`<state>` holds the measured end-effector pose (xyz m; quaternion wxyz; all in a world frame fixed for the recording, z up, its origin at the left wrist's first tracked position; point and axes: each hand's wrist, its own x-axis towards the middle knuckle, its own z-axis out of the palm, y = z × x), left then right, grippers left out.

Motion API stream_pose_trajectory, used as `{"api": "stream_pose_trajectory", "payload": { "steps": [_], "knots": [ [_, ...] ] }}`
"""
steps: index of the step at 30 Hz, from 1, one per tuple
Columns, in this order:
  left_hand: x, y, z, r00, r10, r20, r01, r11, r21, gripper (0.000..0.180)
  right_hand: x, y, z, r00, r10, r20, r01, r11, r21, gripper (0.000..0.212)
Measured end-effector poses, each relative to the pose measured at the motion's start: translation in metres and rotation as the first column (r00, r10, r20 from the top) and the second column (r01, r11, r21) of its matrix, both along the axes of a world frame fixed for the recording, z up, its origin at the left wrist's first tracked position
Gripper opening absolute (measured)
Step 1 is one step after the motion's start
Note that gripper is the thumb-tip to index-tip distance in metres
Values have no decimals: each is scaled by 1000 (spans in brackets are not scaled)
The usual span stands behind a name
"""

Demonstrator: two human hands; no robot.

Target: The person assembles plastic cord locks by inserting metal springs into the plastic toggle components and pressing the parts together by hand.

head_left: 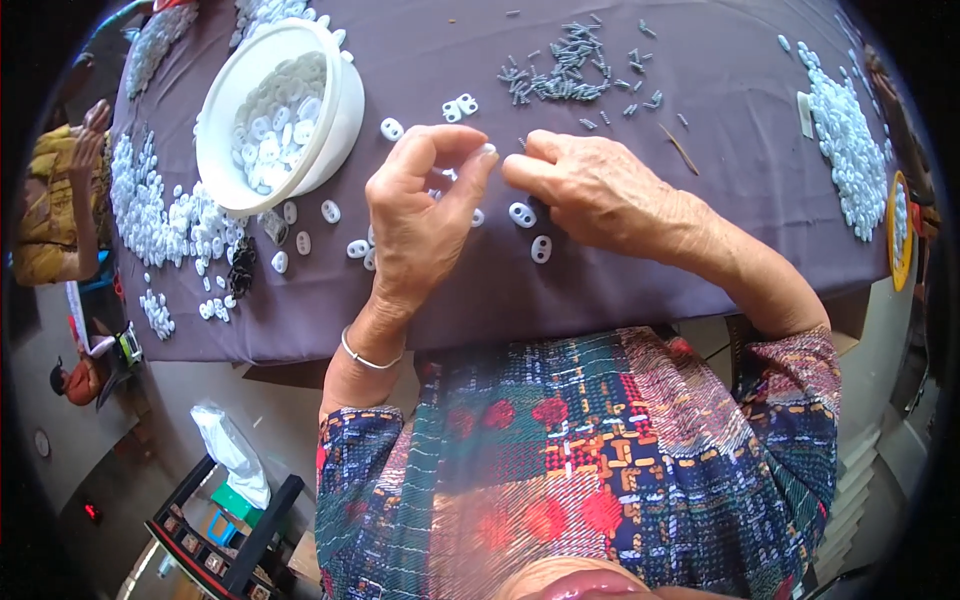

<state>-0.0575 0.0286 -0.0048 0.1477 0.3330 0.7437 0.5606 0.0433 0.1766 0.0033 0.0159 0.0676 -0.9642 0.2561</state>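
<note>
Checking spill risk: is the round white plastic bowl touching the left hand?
Apart. The head view shows bare purple cloth between the round white plastic bowl and the left hand.

This looks like a small piecework assembly room, probably set up in a home rather than a factory. A cloth-covered worktop [600, 290] carries heaps of small white plastic parts [848, 140], a white bowl [340, 110] full of them and a scatter of grey metal pins [570, 70]. Another person [55, 200] sits at its far left end, and a low rack [230, 540] stands on the bare floor.
</note>
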Motion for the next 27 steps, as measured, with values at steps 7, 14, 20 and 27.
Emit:
{"api": "stream_pose_trajectory", "payload": {
  "steps": [7,14,20,27],
  "knots": [
    [2,5,-3,980,-46,-195,37,998,-47,11,22,4,-1,977,3,-213,9,998,55,18],
    [2,9,-5,870,-181,-458,124,981,-152,14,33,13,-3,911,-135,-389,165,985,42,28],
    [3,8,-3,832,-244,-498,145,962,-231,13,34,15,0,906,-297,-302,212,935,-283,27],
    [-5,5,15,859,-188,-477,69,964,-256,13,39,17,2,888,-459,25,334,607,-721,28]
  ]
}}
